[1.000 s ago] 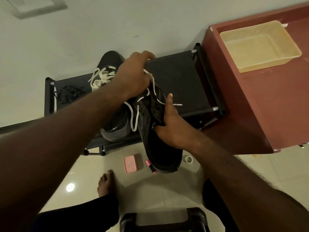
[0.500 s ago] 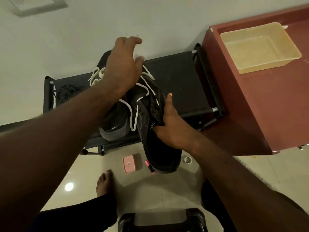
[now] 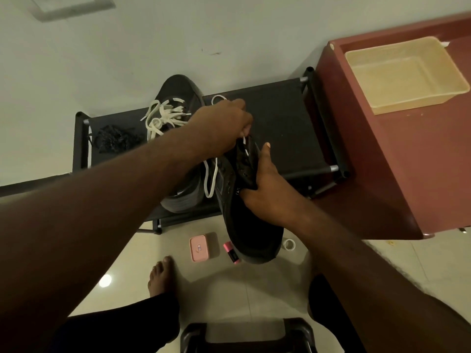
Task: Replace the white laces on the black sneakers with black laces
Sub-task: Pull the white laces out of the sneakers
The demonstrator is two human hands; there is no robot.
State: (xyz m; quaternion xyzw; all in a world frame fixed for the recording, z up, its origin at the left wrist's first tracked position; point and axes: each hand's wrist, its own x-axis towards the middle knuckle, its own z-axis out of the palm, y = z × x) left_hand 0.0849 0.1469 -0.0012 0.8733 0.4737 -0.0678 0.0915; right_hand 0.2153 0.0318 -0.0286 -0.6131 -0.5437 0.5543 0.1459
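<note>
Pale wall and tiled floor frame a black shoe rack (image 3: 280, 118). At left, the black laces (image 3: 114, 138) lie bundled on it, beside a second sneaker (image 3: 178, 87) that is fully white-laced. The left hand (image 3: 224, 123), raised with fingers spread half a second ago, has dropped and now pinches the white lace (image 3: 209, 195) at the eyelets of the held sneaker (image 3: 249, 225). The right hand (image 3: 265, 197) grips this sneaker's upper. Unlacing appears partway done, and no black lace is threaded yet.

I count two black fabric sneakers, a nearer sneaker (image 3: 252, 225) and a farther sneaker (image 3: 182, 90), each with one white lace: nearer lace (image 3: 211, 179), farther lace (image 3: 163, 118). One heap of black laces (image 3: 114, 138), one pink rectangular box (image 3: 200, 248), one pink marker (image 3: 230, 252), one white tape roll (image 3: 289, 244), one cream plastic tray (image 3: 413, 104).
</note>
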